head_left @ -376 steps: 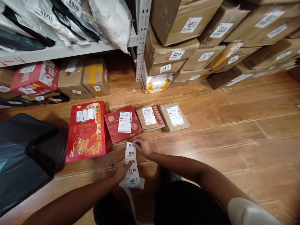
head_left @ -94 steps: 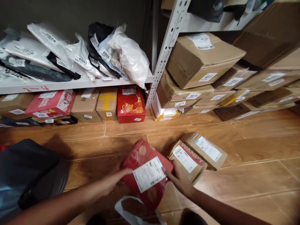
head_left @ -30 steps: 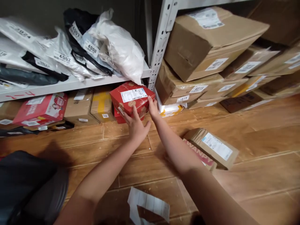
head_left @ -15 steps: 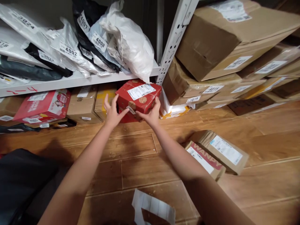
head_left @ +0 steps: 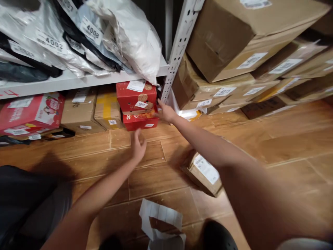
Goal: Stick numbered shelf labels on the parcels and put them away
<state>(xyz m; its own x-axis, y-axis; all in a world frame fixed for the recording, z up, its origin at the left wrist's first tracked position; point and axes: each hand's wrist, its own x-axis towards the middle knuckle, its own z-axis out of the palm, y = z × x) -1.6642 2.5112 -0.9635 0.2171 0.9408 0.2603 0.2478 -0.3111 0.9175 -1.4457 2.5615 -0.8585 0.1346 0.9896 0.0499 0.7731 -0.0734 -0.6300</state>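
Observation:
A small red parcel (head_left: 135,95) with white labels lies on top of a bigger red box (head_left: 140,121) under the white shelf (head_left: 65,81). My right hand (head_left: 165,111) rests its fingers against the right end of that red stack. My left hand (head_left: 138,145) hovers over the floor just in front of the bigger red box, fingers loosely apart and holding nothing. A brown cardboard parcel (head_left: 204,172) with a white label lies on the wooden floor beneath my right forearm.
Brown boxes (head_left: 92,109) and a pink-red carton (head_left: 30,113) line the floor under the shelf. Grey and white numbered bags (head_left: 91,33) lie on the shelf. Stacked cardboard boxes (head_left: 234,41) fill the right. A label backing strip (head_left: 161,222) lies near my knees; a dark bag (head_left: 26,205) sits at left.
The small red parcel has been pushed under the shelf onto the bigger red box. My left hand let go and drew back toward the floor. My right hand stays at the stack's right end.

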